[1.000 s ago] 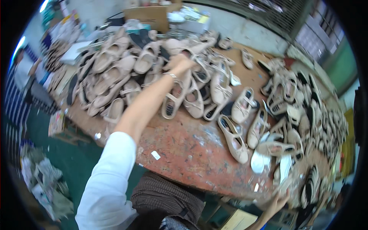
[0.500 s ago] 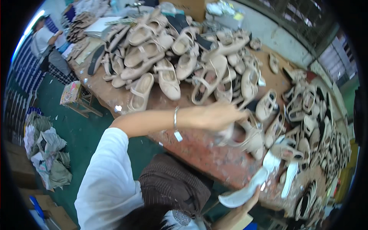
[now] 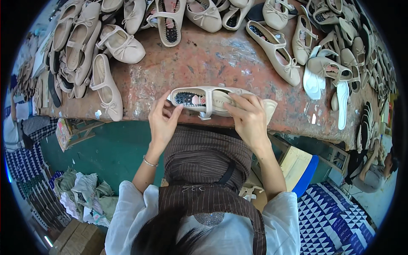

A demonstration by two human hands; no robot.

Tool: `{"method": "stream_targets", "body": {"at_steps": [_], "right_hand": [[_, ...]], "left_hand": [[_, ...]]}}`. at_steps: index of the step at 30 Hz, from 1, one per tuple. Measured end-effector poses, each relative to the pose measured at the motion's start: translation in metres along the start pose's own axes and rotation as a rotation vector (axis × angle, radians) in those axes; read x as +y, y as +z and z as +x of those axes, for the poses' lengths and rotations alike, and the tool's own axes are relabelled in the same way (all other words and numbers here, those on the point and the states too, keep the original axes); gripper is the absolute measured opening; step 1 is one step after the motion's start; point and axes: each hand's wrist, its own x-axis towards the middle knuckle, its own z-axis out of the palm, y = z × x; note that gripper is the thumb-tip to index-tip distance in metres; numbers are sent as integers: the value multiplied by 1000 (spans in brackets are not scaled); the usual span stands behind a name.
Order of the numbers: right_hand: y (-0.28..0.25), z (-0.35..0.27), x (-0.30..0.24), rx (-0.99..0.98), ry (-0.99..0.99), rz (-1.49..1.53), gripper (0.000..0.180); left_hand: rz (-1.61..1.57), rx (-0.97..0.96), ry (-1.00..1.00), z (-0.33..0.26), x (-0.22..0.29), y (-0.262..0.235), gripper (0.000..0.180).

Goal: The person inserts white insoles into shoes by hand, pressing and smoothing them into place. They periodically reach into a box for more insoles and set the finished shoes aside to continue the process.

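Note:
A beige strap shoe [image 3: 196, 90] lies sideways in front of me, at the table's near edge, its heel to the left. Inside the heel shows a black patterned lining with a pink patch. My left hand [image 3: 163, 117] pinches the heel end between thumb and fingers. Past the strap, a pale printed insole [image 3: 222, 97] sits in the shoe's opening, and the bent fingers of my right hand [image 3: 248, 114] grip it there. Beyond those fingers juts a pale pointed piece [image 3: 270, 109]; whether it is toe or insole I cannot tell.
Beige strap shoes [image 3: 127, 44] are heaped along the far side and the right of the worktable [image 3: 170, 70]. White insoles [image 3: 313, 83] lie among them at right. A stool [image 3: 66, 134] stands at left, beside cloth bundles [image 3: 87, 191]. Another person [image 3: 374, 174] is at far right.
My left arm has drawn back from the heap, bringing a shoe to the near edge. My right hand has come in from the lower right and now meets the shoe. The view has turned.

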Motion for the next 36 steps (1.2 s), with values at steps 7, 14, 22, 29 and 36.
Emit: {"method": "stream_targets", "body": {"at_steps": [7,14,22,29,36], "right_hand": [[43,16,-17,-90,-59,191,15],[74,31,-21,-121,26,359,27],[85,33,-21,-175,58,392,25],[92,26,-23,-167,-79,183,21],[84,38,-17,-438,-385,155,43]], "left_hand": [[-112,-37,-15,3,-5,7,56],[-223,-180,-98,11,-7,-3,70],[-256,-67,-174,19,-18,12,42],[-272,-29,-285,33,-18,17,20],[-30,-12,-46,44,-16,16,14]]}}
